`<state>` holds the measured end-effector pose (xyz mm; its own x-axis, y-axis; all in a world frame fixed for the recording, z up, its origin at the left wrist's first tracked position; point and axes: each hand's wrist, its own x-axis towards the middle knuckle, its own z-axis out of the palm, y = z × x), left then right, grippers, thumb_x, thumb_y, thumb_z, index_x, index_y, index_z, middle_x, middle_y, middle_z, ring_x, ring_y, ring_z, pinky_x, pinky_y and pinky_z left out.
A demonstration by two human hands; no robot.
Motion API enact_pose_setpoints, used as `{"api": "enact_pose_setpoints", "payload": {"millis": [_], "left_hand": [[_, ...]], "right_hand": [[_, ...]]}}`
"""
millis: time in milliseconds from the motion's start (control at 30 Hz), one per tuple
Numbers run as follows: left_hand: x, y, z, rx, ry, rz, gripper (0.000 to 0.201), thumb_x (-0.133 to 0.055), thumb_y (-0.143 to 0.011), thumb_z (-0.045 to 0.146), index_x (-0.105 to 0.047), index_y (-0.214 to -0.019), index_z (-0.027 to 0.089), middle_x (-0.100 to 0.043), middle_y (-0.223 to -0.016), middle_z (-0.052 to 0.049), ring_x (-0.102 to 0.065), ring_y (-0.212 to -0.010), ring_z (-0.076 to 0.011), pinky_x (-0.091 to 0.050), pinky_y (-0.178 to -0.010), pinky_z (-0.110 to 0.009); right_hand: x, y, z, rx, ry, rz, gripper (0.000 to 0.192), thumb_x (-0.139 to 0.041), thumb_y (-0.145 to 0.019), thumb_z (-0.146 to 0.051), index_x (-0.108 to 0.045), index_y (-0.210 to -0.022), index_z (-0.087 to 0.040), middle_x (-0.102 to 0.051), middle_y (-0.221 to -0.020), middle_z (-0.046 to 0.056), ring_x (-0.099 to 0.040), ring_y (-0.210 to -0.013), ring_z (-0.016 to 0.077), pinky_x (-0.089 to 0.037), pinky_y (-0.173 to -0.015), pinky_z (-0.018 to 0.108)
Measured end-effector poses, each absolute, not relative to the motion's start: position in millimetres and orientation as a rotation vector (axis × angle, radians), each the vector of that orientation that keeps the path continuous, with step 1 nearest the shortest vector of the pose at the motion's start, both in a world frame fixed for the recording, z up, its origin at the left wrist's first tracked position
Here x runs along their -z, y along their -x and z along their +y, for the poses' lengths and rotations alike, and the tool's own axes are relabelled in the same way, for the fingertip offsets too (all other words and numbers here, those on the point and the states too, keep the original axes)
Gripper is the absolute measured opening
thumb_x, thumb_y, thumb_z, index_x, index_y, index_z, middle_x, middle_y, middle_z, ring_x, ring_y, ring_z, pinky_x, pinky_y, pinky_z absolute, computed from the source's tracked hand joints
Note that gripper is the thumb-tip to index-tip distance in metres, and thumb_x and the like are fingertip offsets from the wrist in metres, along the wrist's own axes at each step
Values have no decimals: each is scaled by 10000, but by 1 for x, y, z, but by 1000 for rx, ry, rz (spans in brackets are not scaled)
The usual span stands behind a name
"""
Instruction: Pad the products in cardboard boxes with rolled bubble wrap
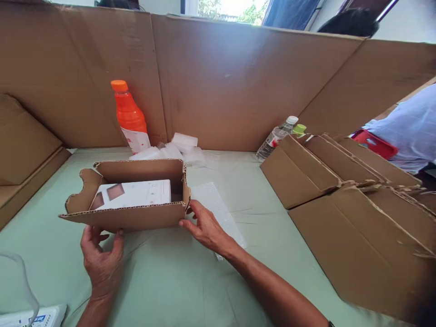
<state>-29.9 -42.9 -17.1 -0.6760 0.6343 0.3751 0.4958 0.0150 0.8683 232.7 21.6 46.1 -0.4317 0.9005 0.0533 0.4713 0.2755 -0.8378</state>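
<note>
An open cardboard box sits in front of me, its top uncovered and its left end cut in a wavy outline. Inside lies a white printed carton with brown squares on it, filling most of the length and leaving a gap at the right end. My left hand grips the lower front edge, fingers curled and the tips partly hidden by the cardboard. At the right front corner, my right hand pinches the box between thumb and fingers. A strip of bubble wrap lies just beyond that hand.
Behind stands a tall cardboard wall, with an orange bottle, white foam pieces and a clear water bottle before it. Several cardboard boxes crowd the right. A white packet lies front left. A person's sleeve shows far right.
</note>
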Motion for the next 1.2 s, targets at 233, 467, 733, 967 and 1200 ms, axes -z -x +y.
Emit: {"api": "enact_pose_setpoints", "payload": {"millis": [233, 467, 733, 967, 1200], "left_hand": [[18, 40, -26, -1855, -977, 1946, 813, -788, -708, 286, -466, -1451, 212, -620, -1245, -92, -601, -945, -162, -484, -858, -328], [22, 32, -27, -1730, -904, 1978, 745, -753, -723, 280, -496, -1419, 211, -630, -1180, -73, -638, -857, -157, -500, -834, -337], [17, 35, -31, -1663, -1022, 2203, 725, -700, -764, 310, -496, -1451, 198, -586, -1371, -133, -583, -1209, -305, -464, -1040, -505], [1, 27, -50, -1916, -1595, 2122, 791, -713, -758, 187, -432, -1492, 97, -458, -1504, -226, -440, -1413, -382, -390, -1140, -571], [-11, -31, -142, -1256, -1459, 1438, 615, -645, -893, 295, -453, -1475, 247, -508, -1507, -123, -476, -1402, -321, -349, -1188, -532]], "right_hand": [[-32, -253, 86, -690, 1240, -2165, 280, -546, -949, -221, -685, -1192, -208, -657, -1349, 104, -593, -1256, 247, -445, -1088, 441], [-35, -256, 225, -124, 1656, -2089, 405, -600, -808, -104, -706, -1192, -176, -577, -1459, 152, -544, -1248, 335, -420, -1025, 493], [-97, -301, 181, 25, 1662, -1908, 301, -452, -930, -247, -713, -1063, -178, -752, -980, 100, -668, -880, 235, -461, -802, 347], [-139, -339, 80, -819, 1607, -1556, 274, -660, -790, -458, -622, -721, -196, -554, -568, -16, -474, -514, 119, -370, -524, 264], [-81, -310, -19, -1626, 1677, -1082, 525, -871, -489, -588, -584, -663, -183, -504, -538, -55, -420, -473, 80, -292, -461, 229]]}}
